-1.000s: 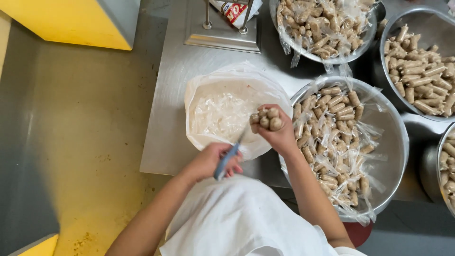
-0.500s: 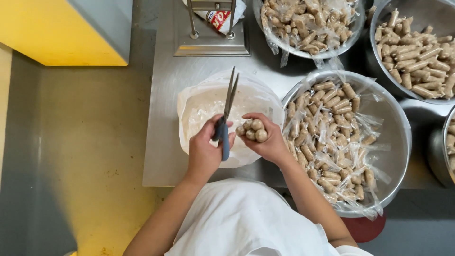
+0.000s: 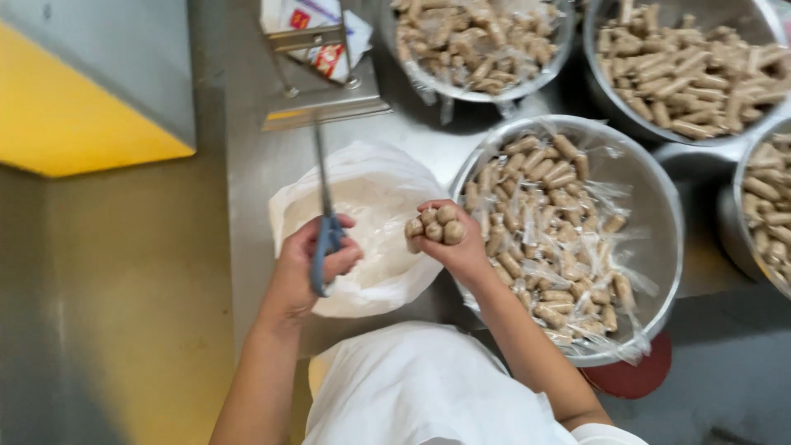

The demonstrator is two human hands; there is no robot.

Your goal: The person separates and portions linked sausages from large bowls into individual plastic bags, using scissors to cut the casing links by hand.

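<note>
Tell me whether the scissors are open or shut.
Shut: the scissors in the left hand show as one thin line, pointing away.

The upper part of the scissors (image 3: 324,216) is a motion-blurred streak, so whether the blades are parted cannot be told, and their blue handle is partly buried in the left hand (image 3: 309,268). The right hand (image 3: 451,243) covers the lower ends of the bundle of tan rolls (image 3: 434,226), hiding how many it grips. At the top and right of the frame, three metal bowls (image 3: 746,136) are cut off by the edges, and the red disc (image 3: 638,379) at lower right lies mostly under the nearest bowl (image 3: 659,206).
</note>
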